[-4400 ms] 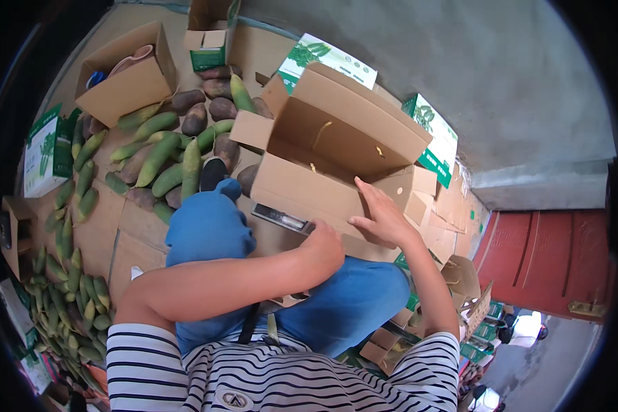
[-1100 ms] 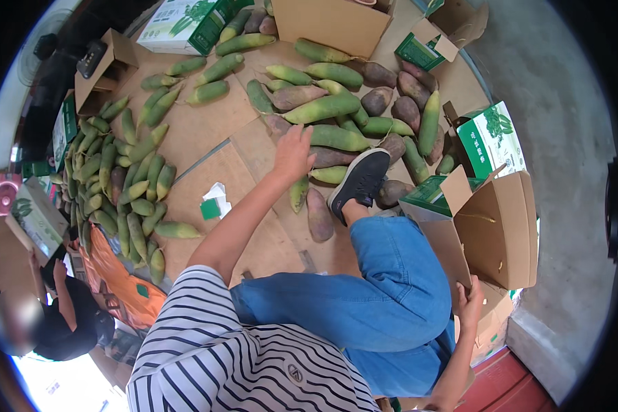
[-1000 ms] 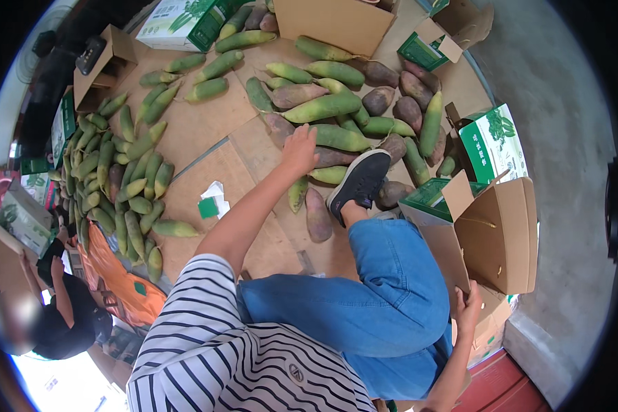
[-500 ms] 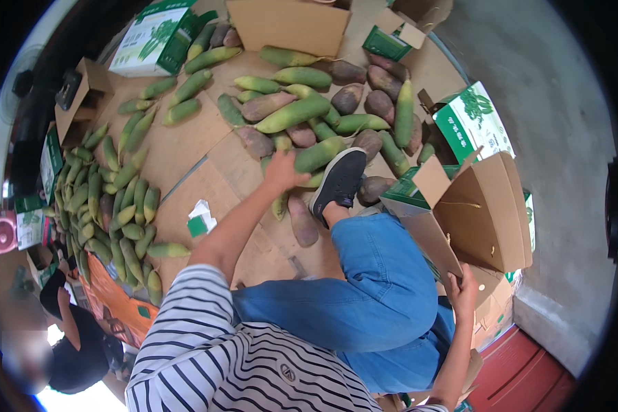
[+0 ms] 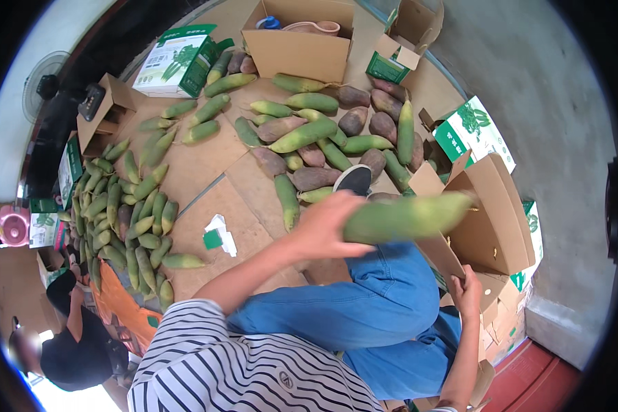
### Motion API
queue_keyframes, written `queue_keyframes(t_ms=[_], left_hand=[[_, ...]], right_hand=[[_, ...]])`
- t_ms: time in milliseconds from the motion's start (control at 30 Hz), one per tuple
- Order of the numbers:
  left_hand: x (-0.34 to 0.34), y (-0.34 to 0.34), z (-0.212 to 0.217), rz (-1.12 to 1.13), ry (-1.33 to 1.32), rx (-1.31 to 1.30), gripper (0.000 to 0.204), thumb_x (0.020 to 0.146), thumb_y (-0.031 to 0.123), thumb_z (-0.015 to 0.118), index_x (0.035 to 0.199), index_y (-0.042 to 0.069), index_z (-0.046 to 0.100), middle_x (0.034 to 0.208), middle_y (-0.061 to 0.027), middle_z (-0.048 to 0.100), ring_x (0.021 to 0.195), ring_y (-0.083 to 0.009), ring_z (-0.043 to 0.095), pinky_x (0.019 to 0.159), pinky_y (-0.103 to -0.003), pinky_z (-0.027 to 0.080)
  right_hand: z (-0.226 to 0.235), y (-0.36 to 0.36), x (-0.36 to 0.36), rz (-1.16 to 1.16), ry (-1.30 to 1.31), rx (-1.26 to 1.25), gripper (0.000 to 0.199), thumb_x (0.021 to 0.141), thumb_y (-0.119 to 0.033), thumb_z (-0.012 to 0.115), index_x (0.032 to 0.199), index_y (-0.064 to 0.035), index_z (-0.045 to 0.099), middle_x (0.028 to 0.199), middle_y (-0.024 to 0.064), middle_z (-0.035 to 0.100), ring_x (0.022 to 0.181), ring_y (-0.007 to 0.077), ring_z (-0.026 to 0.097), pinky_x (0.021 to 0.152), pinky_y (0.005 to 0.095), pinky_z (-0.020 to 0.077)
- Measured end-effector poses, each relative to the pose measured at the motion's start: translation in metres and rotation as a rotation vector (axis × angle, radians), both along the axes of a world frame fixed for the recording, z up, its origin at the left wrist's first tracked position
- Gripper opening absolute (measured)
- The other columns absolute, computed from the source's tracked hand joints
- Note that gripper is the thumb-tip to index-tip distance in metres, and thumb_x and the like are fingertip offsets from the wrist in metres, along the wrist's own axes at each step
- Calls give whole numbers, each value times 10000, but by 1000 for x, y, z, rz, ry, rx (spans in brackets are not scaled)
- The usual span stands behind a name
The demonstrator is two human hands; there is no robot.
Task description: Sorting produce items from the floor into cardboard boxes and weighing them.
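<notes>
Raised over my bent knee, my left hand (image 5: 326, 226) is wrapped round one end of a big green radish (image 5: 408, 217), blurred by motion. The radish's other end reaches toward an open cardboard box (image 5: 491, 220) on my right. My right hand (image 5: 467, 292) grips the near edge of that box, thumb and fingers on its upright wall. Beyond my shoe lie loose green radishes (image 5: 302, 136) and dark purplish radishes (image 5: 353, 121) on flat cardboard. The bottom of the box is hidden from this view.
At the left lies a large heap of smaller green radishes (image 5: 141, 226). A white and green carton (image 5: 175, 62) stands at the far left, and a brown box (image 5: 299, 51) with a blue-capped item at the back. A person in black (image 5: 82, 343) sits at lower left. A grey wall (image 5: 549, 103) borders the right.
My left hand has lifted a green radish from the pile and carried it right, toward the box. My right hand stays on the box edge. My view has shifted slightly.
</notes>
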State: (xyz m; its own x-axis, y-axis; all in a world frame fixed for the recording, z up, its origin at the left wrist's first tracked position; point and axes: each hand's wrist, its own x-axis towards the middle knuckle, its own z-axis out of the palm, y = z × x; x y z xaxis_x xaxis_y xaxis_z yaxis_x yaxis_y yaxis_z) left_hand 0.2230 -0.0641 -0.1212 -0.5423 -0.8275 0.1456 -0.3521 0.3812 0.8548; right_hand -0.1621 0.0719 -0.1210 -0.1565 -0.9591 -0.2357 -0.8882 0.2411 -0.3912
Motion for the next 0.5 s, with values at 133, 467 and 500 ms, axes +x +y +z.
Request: queue_keyframes(t_ms=[133, 467, 500], left_hand=[[-121, -17, 48, -100, 143, -303, 597, 590, 306, 789, 1061, 32, 546, 964, -134, 530, 926, -304, 533, 763, -401, 445], [-178, -11, 4, -91, 289, -475, 339, 703, 199, 702, 978, 37, 587, 1104, -161, 529, 1039, -320, 522, 819, -399, 449], [-147, -14, -5, -52, 333, -406, 297, 739, 176, 660, 998, 42, 599, 1152, -165, 530, 1072, -339, 522, 851, -414, 450]], right_hand=[[-8, 4, -2, -5, -63, 14, 162, 804, -8, 578, 963, -14, 548, 834, 195, 623, 754, 342, 619, 677, 351, 480], [-4, 8, -2, 14, -22, -31, 184, 807, -16, 606, 983, -29, 557, 877, 227, 592, 829, 423, 577, 690, 398, 476], [-2, 7, -4, -3, 1, -19, 158, 809, -10, 605, 956, -25, 552, 850, 222, 581, 800, 424, 571, 677, 390, 471]])
